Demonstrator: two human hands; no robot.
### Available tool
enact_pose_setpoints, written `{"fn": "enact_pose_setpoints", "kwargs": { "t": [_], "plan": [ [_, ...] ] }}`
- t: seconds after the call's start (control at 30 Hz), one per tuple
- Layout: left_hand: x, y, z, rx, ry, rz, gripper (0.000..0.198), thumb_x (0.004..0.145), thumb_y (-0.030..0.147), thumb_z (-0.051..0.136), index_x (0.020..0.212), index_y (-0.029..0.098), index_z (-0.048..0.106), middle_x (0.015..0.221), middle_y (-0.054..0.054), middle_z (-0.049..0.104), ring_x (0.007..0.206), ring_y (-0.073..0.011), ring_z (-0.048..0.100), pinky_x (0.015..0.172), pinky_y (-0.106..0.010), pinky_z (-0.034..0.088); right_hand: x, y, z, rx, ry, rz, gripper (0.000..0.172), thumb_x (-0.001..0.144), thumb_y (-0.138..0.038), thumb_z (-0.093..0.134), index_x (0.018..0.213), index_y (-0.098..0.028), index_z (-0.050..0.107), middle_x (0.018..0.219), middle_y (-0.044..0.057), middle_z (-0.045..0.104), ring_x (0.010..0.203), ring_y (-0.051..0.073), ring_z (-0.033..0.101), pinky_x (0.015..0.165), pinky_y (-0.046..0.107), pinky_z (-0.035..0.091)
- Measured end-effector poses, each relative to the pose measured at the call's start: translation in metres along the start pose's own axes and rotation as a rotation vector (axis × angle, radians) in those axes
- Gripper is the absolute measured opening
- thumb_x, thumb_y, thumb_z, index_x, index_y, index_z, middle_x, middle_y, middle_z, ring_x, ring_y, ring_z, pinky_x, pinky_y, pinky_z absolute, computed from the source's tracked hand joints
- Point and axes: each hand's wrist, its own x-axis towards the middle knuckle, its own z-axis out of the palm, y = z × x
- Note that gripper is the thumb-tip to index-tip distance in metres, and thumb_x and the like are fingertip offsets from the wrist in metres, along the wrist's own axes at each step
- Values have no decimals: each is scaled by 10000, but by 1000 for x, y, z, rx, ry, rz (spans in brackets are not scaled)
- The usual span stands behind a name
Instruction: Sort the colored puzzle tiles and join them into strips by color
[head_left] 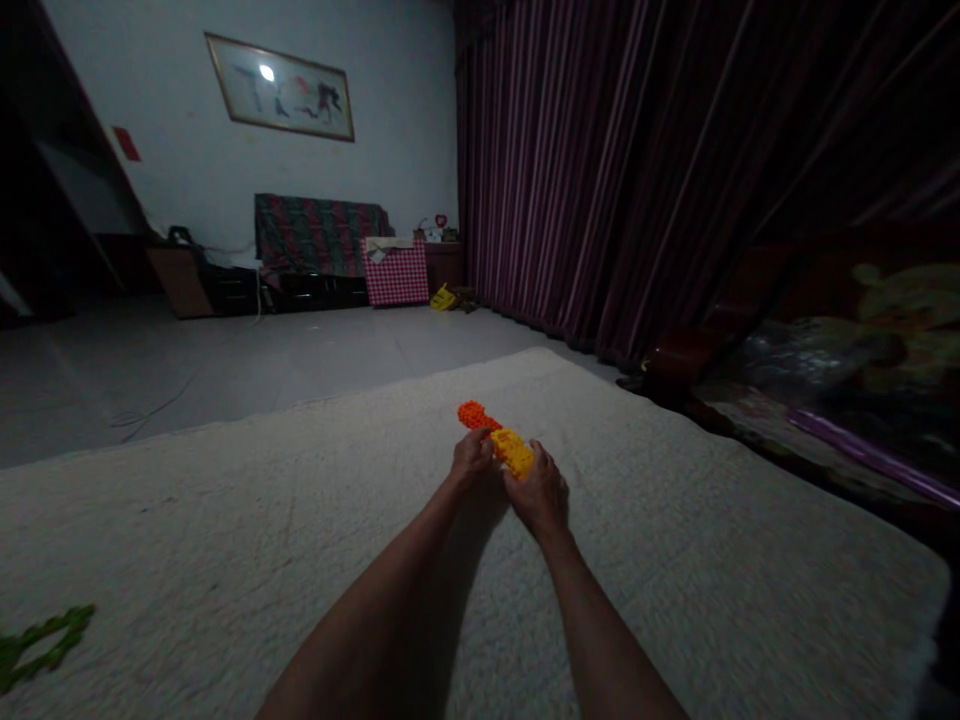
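A bumpy yellow piece [513,453], seemingly assembled from small plastic bits, is between my two hands above the pale mat. My right hand [541,488] is closed around its near right end. At its left end is my left hand [472,454], fingers curled in and pressed close to it. Just beyond my left fingers extends a bumpy orange piece [474,414] of similar texture. Whether the orange and yellow parts are joined is hidden by my left hand.
The pale textured mat [262,520] spreads under my arms. A green open-framed piece [49,645] lies on it at the lower left. On the right stands a dark wooden seat [675,365] carrying plastic-wrapped items. Purple curtains [555,170] and a cloth-covered cabinet [322,235] are farther back.
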Motion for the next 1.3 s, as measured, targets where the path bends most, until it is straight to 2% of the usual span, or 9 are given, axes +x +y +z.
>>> {"fn": "enact_pose_setpoints", "kwargs": {
  "t": [0.13, 0.27, 0.47, 0.67, 0.8, 0.93, 1.03, 1.17, 1.3],
  "plan": [
    [9, -3, 18, 286, 1, 26, 277, 820, 254, 564, 1030, 151, 713, 1008, -111, 729, 954, -233, 654, 885, -321, 481, 0, -4, -2, -51, -29, 37, 632, 808, -314, 567, 1390, -128, 406, 1252, 203, 595, 1153, 313, 563, 954, 397, 384],
    [10, -5, 27, 507, -10, -8, 308, 898, 227, 461, 1086, 156, 694, 1028, -94, 723, 949, -191, 647, 855, -263, 456, 1, -2, 1, -74, -15, 72, 649, 779, -282, 585, 1389, -139, 414, 1224, 160, 615, 1156, 279, 555, 962, 365, 369],
    [9, 6, 28, 645, -87, 28, 380, 970, 258, 321, 1009, 170, 689, 953, -77, 722, 870, -164, 655, 774, -240, 448, 2, -2, 5, -56, 6, 82, 636, 771, -249, 578, 1377, -127, 427, 1257, 153, 600, 1177, 283, 529, 977, 376, 355],
    [12, 14, 35, 769, -151, 18, 390, 980, 383, 349, 1211, 197, 603, 1145, -110, 689, 1064, -209, 633, 909, -295, 440, 0, -6, 3, -63, 6, 83, 586, 793, -199, 544, 1365, -130, 438, 1275, 162, 591, 1176, 278, 532, 985, 385, 340],
    [10, 13, 36, 801, -215, 35, 395, 967, 363, 379, 1255, 194, 588, 1199, -127, 667, 1107, -212, 618, 946, -308, 443, 0, -6, 5, -101, 5, 43, 539, 830, -180, 510, 1361, -127, 432, 1222, 164, 607, 1158, 280, 533, 972, 387, 345],
    [4, 11, 27, 761, -205, 45, 403, 951, 351, 412, 1268, 182, 594, 1207, -126, 672, 1113, -215, 621, 976, -311, 443, -3, -12, 7, -124, -6, -14, 516, 847, -166, 499, 1358, -127, 428, 1164, 166, 605, 1087, 272, 560, 924, 366, 379],
    [1, 6, 12, 687, -190, 27, 397, 923, 359, 472, 1247, 185, 620, 1174, -110, 694, 1090, -216, 638, 964, -298, 460, -7, -19, 7, -103, -33, -29, 549, 828, -133, 503, 1370, -130, 415, 1164, 168, 593, 1031, 259, 587, 876, 346, 404],
    [-7, 0, -16, 552, -191, -28, 413, 874, 378, 566, 1219, 163, 635, 1070, -89, 731, 975, -197, 678, 880, -267, 507, -16, -30, 6, -9, -86, -50, 570, 813, -138, 512, 1376, -139, 422, 1199, 165, 585, 1025, 262, 601, 858, 335, 429],
    [-29, 0, -49, 470, -137, -99, 424, 837, 346, 617, 1214, 153, 633, 1011, -82, 741, 868, -171, 692, 782, -236, 533, -29, -43, 8, 108, -161, -110, 593, 783, -156, 551, 1366, -139, 439, 1243, 158, 576, 1090, 264, 578, 926, 331, 433]
  ]
}}
